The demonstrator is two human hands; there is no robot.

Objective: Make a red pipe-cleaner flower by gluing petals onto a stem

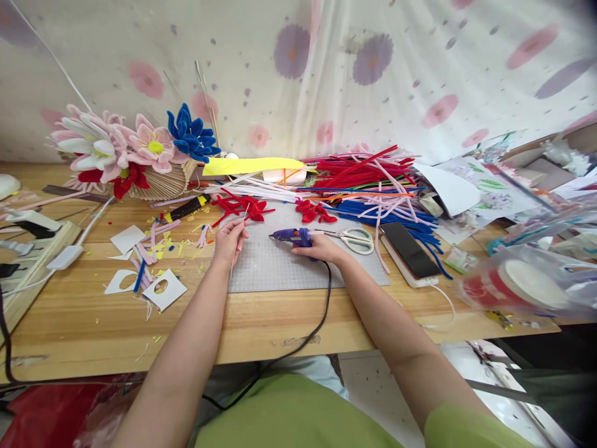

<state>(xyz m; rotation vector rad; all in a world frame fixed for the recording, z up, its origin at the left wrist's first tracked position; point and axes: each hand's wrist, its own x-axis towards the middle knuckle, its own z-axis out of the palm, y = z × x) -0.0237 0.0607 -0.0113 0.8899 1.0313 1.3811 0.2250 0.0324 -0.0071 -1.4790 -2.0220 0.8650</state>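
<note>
My left hand [232, 241] is closed in a pinch round a thin pale wire [232, 267], which sticks out above and below the fingers. Red fuzzy petals [255, 210] lie just past its upper end; whether they are joined to it I cannot tell. In my right hand [321, 249] is a blue hot glue gun [291, 235], its nozzle pointing left toward my left hand. A black cord hangs from its handle. Both hands are over a grey cutting mat [275, 280]. More red petals [314, 213] rest behind the glue gun, and white-handled scissors [357, 241] lie beyond my right hand.
Pipe cleaners [364, 174] are heaped at the back. Fuzzy flowers [149, 146] stand at the back left, above a utility knife [189, 207] and cut white cards [165, 289]. To the right are a phone [410, 249] and a bagged cup [527, 283]. A power strip [41, 261] sits left.
</note>
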